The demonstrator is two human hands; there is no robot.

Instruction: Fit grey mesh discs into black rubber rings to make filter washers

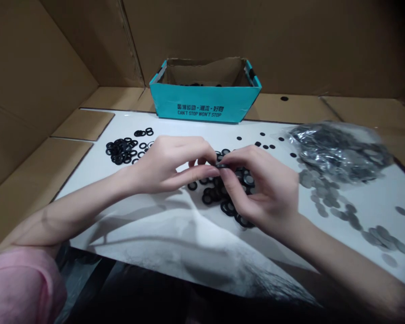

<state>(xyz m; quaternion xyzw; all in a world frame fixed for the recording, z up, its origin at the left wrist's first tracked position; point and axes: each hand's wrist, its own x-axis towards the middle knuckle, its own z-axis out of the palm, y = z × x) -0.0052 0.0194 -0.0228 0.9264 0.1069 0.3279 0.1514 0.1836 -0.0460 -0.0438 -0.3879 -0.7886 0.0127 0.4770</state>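
My left hand (184, 162) and my right hand (261, 182) meet above the middle of the white table. Both pinch one small black ring (222, 165) between thumb and fingertips, held nearly edge-on to me. Whether a disc sits inside it I cannot tell. Beneath and between the hands lies a pile of black rings with grey discs in their centres (209, 195), partly covered by my right hand. To the left of my left hand is a heap of open black rings (121, 150), with several loose ones beside it.
A turquoise cardboard box (205, 103) with black pieces inside stands at the back. At right lies a clear plastic bag (340, 150) of dark discs, with loose grey discs (327, 193) spilling toward the front. Small black discs (265, 146) are scattered behind my right hand. Cardboard walls (273, 45) enclose the table.
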